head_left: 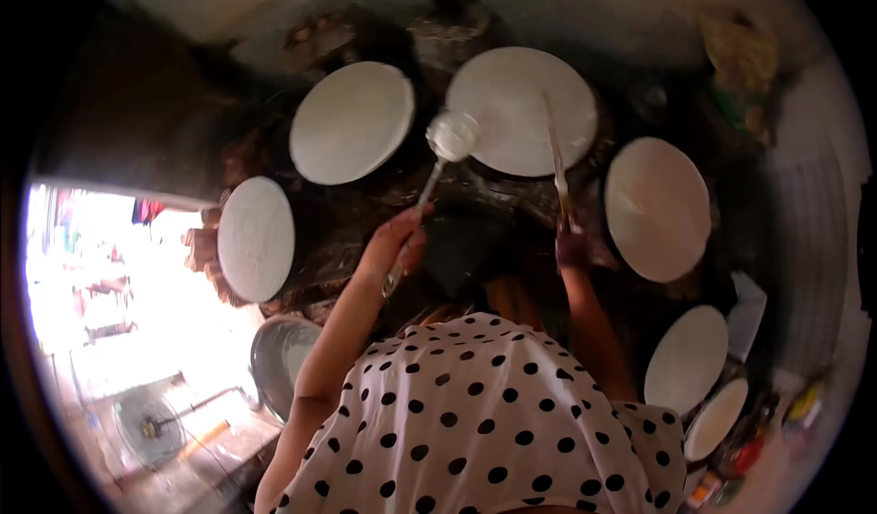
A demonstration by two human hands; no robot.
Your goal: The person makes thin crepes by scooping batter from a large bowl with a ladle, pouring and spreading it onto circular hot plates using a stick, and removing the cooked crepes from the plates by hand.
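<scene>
My left hand (398,243) is closed around the handle of a ladle (452,136), whose bowl has a whitish coating and hangs at the left edge of the large white round disc (516,103) at the top centre. In my right hand (573,250) is a long thin stick (555,158), its far end over the right part of that same disc. Left of the ladle lies another white disc (352,123). A third white disc (656,210) is to the right of my right hand.
Further white discs lie at the left (256,239) and lower right (687,359), with a smaller one (716,419) beside it. A metal basin (281,363) stands near my left forearm. A fan (149,425) is at the lower left, and a plastic bag (741,57) at the upper right.
</scene>
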